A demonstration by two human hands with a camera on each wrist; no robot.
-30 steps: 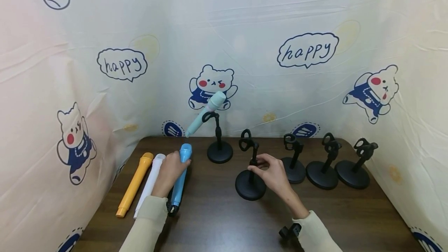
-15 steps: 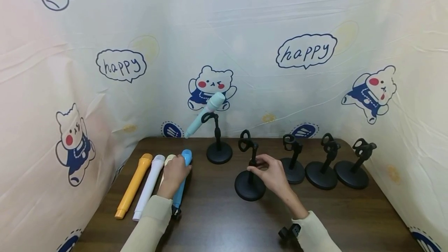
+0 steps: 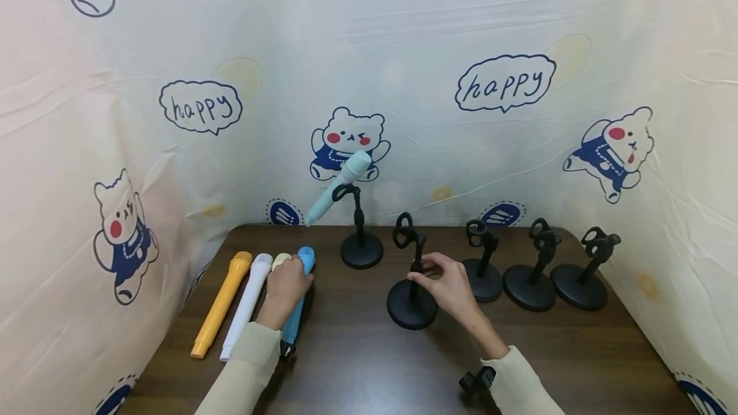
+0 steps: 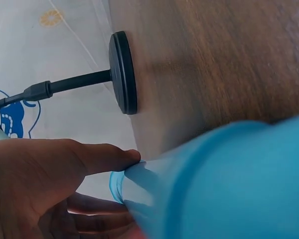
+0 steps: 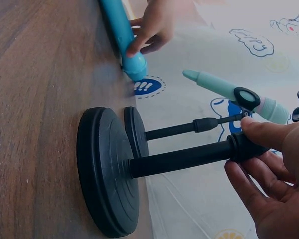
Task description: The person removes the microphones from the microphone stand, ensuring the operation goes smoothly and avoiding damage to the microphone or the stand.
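Observation:
My left hand holds a blue microphone near its head, thumb and fingers on either side, as the left wrist view also shows. The microphone lies along the table in the right wrist view. With thumb and fingers, my right hand grips the post of a black microphone stand just below its upper joint. The stand is upright on its round base, its ring clip holding nothing. Behind it, another stand carries a mint-green microphone, tilted. A cream microphone is mostly hidden by my left hand.
An orange microphone and a white microphone lie side by side on the brown table, at the left. Three more black stands line the right side. A printed cloth hangs behind and at both sides.
My left hand and the blue microphone have shifted slightly down in the head view, and the cream microphone's head has come into sight. My right hand keeps its grip on the stand.

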